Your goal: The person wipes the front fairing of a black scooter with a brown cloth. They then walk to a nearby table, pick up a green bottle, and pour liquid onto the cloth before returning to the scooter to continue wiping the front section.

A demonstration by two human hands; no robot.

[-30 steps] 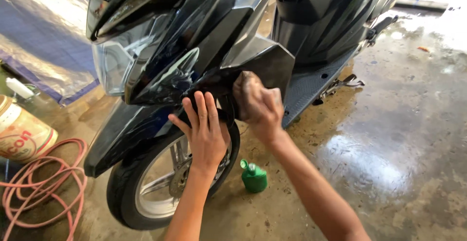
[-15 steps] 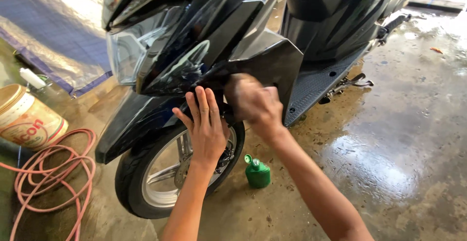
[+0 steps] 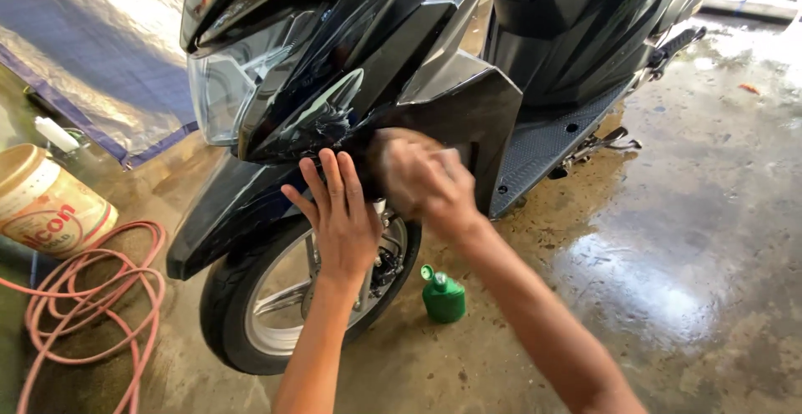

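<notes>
While the right hand (image 3: 430, 188) holds a sponge (image 3: 399, 163) in a closed grip against the scooter's black front panel (image 3: 468, 117), left hand (image 3: 341, 213) splayed flat, a slip could topple the green bottle (image 3: 443, 297) below.

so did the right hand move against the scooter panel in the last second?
No clear move: the right hand stays pressed on the scooter's black side panel above the front wheel; only the camera shifted.

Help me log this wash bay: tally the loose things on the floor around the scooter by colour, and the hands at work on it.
Green: 1, the small bottle
Pink: 1, the coiled hose
Cream: 1, the bucket
Hands: 2, the left hand flat by the front wheel, the right hand pressing a sponge to the black panel
Total: 5
</notes>
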